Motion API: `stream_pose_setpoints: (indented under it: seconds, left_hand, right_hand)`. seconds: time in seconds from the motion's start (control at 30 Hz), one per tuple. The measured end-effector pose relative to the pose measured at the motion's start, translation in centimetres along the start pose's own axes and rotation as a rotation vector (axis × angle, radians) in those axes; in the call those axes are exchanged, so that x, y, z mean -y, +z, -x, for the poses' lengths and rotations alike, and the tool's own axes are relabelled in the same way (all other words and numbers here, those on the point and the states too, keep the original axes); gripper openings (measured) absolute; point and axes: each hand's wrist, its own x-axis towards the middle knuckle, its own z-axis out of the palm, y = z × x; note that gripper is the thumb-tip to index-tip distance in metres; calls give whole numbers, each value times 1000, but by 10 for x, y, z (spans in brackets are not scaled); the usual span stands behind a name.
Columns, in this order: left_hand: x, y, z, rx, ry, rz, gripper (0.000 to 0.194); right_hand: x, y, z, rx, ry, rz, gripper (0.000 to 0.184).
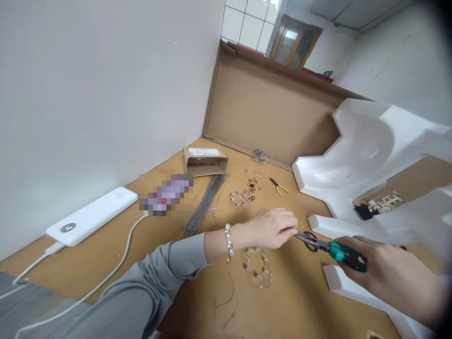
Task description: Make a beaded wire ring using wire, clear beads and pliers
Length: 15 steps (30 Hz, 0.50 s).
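Note:
My right hand (384,268) is wrapped round the teal and black handles of a pair of pliers (338,253), whose jaws point left. My left hand (273,228), with a beaded bracelet on its wrist, pinches grey wire (299,235) in front of the jaws. A dark wire ring (310,241) sits at the jaws; whether they grip it or the wire I cannot tell. Below my left hand lies a ring of wire and clear beads (257,264). Another beaded wire ring (238,199) rests behind my left hand, beside several small dark rings (252,187).
Yellow-handled pliers (280,187) lie near the back right. A bundle of straight grey wires (206,205) leads to a small cardboard box (205,160). White foam blocks (363,141) border the right side. A power bank (93,214) with a white cable (123,256) is at left.

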Motion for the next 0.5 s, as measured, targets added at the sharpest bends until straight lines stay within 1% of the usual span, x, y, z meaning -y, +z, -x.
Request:
stream_pose_setpoints:
  seconds: [0.03,0.1,0.2,0.27,0.33,0.37,0.43,0.5]
  left_hand:
    - [1,0,0,10,4,-44,18]
    - [3,2,-1,18,-34,-93,20]
    - [5,5,-2,17,-132,-102,20]
    - [6,8,-1,39,-148,-101,19]
    - [7,10,0,89,-178,-101,17]
    - [8,11,0,132,-228,-90,16]
    - [12,10,-1,248,-385,-18,11]
    - [17,6,-3,332,-524,80,9]
  right_hand:
    - [2,2,1,45,1,11,21]
    - [7,6,5,143,-16,60,25]
    - [21,18,17,148,43,118,29]
    - [32,29,25,127,59,151,30]
    - [41,38,32,57,50,219,31]
    - [44,43,34,7,26,258,30]
    - [47,49,38,-74,-47,316,26]
    - [46,55,43,-114,-67,312,28]
